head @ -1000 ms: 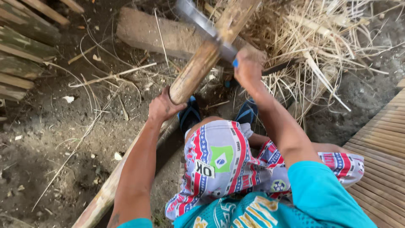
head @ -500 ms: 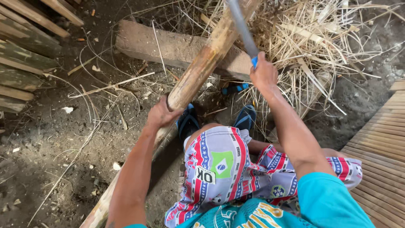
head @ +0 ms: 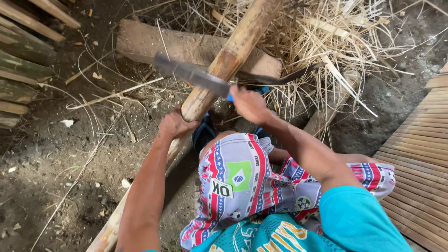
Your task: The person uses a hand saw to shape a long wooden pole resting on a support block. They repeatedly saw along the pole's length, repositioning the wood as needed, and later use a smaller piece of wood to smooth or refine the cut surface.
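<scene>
Bamboo pole [head: 224, 70] smooth, woody; blade [head: 191, 74] dull grey metal.

No packages, signs or screens show anywhere in view. The nearest to a label are printed patches on the patterned shorts at about six o'clock: a green rectangular flag patch with a yellow diamond and blue disc [head: 239, 175], and just beside it, toward seven o'clock, a small white rectangular patch with dark lettering [head: 221, 188], slightly tilted, among red, white and blue stripes.
</scene>
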